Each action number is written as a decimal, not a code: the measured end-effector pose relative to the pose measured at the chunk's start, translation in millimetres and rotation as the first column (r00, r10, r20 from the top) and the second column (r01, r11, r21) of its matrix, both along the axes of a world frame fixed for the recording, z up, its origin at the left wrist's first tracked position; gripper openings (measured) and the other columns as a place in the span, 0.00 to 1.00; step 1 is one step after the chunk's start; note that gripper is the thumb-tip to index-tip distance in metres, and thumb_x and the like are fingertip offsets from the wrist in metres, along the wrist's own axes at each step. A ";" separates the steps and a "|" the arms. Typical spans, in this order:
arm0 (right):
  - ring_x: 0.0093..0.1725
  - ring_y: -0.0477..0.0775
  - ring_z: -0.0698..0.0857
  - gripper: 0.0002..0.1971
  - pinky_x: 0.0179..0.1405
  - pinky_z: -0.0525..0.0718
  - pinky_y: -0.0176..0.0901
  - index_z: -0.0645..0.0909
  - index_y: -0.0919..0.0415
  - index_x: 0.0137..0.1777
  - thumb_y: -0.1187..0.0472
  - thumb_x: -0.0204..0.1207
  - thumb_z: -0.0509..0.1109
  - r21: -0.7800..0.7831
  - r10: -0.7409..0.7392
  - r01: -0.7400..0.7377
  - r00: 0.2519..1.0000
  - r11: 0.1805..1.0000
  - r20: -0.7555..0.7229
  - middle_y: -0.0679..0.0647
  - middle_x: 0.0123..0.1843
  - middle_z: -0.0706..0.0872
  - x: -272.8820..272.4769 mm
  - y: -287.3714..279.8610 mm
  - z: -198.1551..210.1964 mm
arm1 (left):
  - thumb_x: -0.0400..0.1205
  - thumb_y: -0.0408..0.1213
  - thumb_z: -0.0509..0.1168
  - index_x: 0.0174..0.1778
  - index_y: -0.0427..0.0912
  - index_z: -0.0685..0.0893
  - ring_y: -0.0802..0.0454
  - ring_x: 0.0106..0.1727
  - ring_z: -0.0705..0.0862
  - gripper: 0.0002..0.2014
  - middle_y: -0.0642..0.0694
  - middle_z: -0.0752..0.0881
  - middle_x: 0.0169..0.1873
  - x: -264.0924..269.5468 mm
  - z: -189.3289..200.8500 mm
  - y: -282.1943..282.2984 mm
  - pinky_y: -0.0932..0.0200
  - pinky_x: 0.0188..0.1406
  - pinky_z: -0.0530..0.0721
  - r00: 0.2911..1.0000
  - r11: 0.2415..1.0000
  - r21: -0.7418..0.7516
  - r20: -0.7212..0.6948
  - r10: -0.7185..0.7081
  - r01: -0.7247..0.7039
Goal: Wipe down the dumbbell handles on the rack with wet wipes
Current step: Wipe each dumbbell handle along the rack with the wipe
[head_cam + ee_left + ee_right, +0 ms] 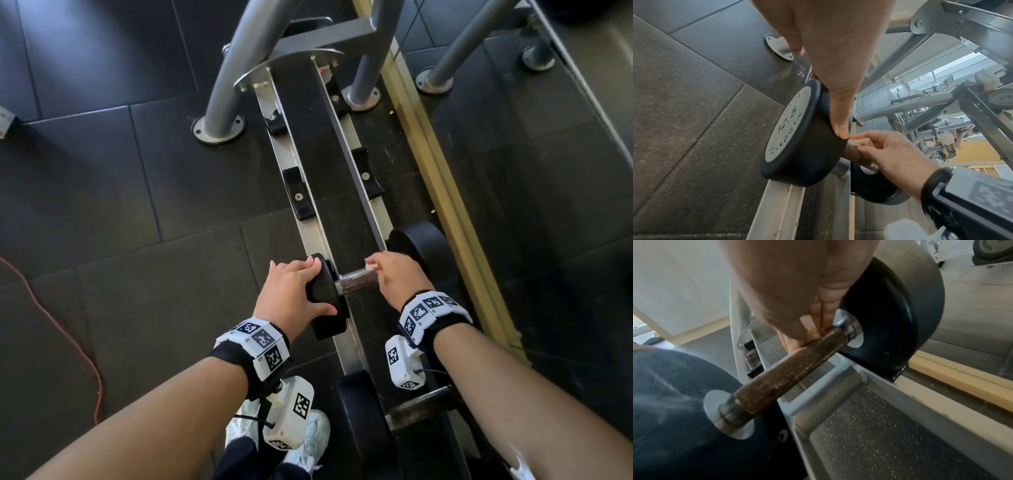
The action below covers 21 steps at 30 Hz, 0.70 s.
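Note:
A black dumbbell marked 12.5 lies across the rack rails (322,226), and its rusty knurled handle (352,281) (789,371) is bare along the middle. My left hand (310,286) (838,100) grips the left head (325,308) (797,142), fingers over its rim and thumb on its near side. My right hand (388,274) (890,151) (803,334) holds a folded wet wipe (371,266) (859,141) against the handle's right end, beside the right head (416,241) (890,331). How far the wipe wraps around the bar is hidden.
A second dumbbell (421,407) sits closer to me on the same rails. Empty black cradles (298,195) line the rails farther away, ending at grey uprights (233,78). A yellow strip (445,192) borders the rack's right side. A red cable (68,342) lies on the rubber floor.

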State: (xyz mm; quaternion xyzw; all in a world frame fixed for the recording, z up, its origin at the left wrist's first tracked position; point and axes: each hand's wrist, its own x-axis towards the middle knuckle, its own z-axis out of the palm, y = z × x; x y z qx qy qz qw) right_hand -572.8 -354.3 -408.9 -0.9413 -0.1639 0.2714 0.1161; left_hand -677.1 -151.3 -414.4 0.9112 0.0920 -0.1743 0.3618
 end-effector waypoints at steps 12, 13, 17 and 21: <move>0.70 0.56 0.80 0.16 0.72 0.74 0.44 0.82 0.57 0.65 0.70 0.80 0.65 0.154 -0.050 0.034 0.993 0.987 0.103 0.54 0.68 0.83 -4.2 -6.5 5.8 | 0.69 0.58 0.78 0.81 0.50 0.70 0.46 0.74 0.71 0.45 0.50 0.75 0.76 2.0 8.3 -2.0 0.42 0.84 0.43 0.999 1.000 -0.003 -0.038 0.011 -0.011; 0.76 0.56 0.76 0.17 0.75 0.71 0.47 0.82 0.58 0.65 0.71 0.78 0.68 0.076 0.008 -0.016 0.994 0.997 0.111 0.54 0.73 0.79 -6.0 -6.6 4.4 | 0.69 0.58 0.78 0.81 0.50 0.70 0.46 0.74 0.71 0.45 0.50 0.75 0.76 2.0 8.2 -1.8 0.41 0.84 0.44 0.999 1.000 -0.002 -0.038 0.011 -0.011; 0.66 0.54 0.81 0.18 0.71 0.77 0.51 0.78 0.54 0.66 0.68 0.77 0.68 0.045 -0.005 0.001 0.995 0.999 0.098 0.51 0.61 0.84 -23.7 5.2 0.3 | 0.68 0.58 0.78 0.81 0.50 0.70 0.47 0.74 0.71 0.46 0.50 0.75 0.77 2.5 7.3 -2.3 0.41 0.84 0.44 0.999 1.000 0.005 -0.037 0.003 -0.003; 0.56 0.52 0.87 0.17 0.55 0.85 0.49 0.75 0.45 0.66 0.65 0.83 0.61 0.237 -0.074 0.079 0.997 0.968 -0.030 0.50 0.52 0.87 -31.9 21.1 -1.6 | 0.68 0.58 0.79 0.81 0.50 0.71 0.46 0.75 0.71 0.46 0.50 0.75 0.77 2.5 5.7 -2.2 0.41 0.83 0.43 0.999 1.000 0.013 -0.037 0.004 -0.003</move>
